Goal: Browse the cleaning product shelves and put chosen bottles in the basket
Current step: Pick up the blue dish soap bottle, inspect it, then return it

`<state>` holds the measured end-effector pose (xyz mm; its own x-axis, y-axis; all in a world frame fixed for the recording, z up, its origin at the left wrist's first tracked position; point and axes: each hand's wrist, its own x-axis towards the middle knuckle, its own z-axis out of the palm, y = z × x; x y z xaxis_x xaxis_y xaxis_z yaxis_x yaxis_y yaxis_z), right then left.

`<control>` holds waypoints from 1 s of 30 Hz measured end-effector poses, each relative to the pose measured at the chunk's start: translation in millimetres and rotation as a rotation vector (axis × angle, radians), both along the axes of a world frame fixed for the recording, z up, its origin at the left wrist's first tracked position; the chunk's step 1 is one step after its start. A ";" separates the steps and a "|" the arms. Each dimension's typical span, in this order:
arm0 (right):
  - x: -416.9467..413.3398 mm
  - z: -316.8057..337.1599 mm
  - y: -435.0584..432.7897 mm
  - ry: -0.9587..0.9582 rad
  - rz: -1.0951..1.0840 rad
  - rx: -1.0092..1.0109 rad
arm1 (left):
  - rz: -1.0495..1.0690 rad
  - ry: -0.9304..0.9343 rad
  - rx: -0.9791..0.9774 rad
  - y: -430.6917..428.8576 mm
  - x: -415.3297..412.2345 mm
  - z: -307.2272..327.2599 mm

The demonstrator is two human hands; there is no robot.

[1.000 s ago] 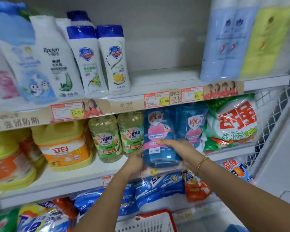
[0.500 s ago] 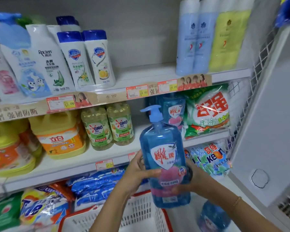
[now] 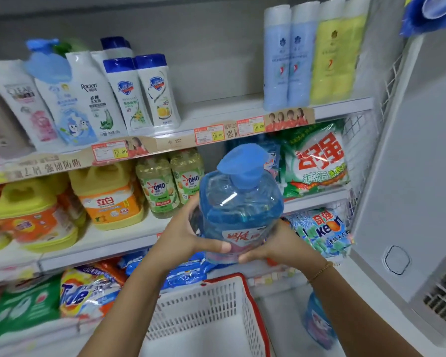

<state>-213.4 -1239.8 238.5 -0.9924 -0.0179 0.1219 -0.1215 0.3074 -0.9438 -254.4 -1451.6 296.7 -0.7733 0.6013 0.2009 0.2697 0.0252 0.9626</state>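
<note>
1. The left hand grips the left side of a big see-through blue plastic bottle with a blue pump top. Its thumb lies across the front, by the label.
2. The right hand, with a thin gold bracelet on its wrist, grips the right side the same way. Both hands are closed round the bottle.
3. The bottle is in the middle of the frame, up in the air in front of the white middle shelf. It leans so the pump top points toward the camera.
4. Right under the hands, at the bottom middle of the frame, sits the white plastic basket with a red rim.
5. I think the picking is done. The step now is putting the bottle in the basket.
6. Next, the bottle must go down past the red rim. It looks full and heavy, so both hands should hold it until it rests inside.
7. Farther out, a yellow plastic jug stands at left on the shelf. A green and white washing powder bag sits at right. Another blue bottle is low down, just right of the basket.
</note>
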 end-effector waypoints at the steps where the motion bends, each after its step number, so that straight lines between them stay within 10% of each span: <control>1: -0.1 1.8 -1.4 0.007 0.016 -0.010 | 0.001 -0.012 0.020 -2.2 0.7 0.2; 19: -1.0 8.4 -43.3 0.164 0.079 -0.849 | 0.212 -0.402 0.536 2.8 -15.6 11.6; 30: 10.9 15.8 -37.9 -0.302 0.221 -1.166 | 0.040 -0.326 0.577 5.1 -15.7 -5.2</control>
<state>-202.5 -1277.7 254.3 -0.9730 -0.2234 -0.0574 0.2077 -0.7403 -0.6394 -270.1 -1446.5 291.4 -0.8687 0.4365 0.2340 -0.0279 -0.5148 0.8568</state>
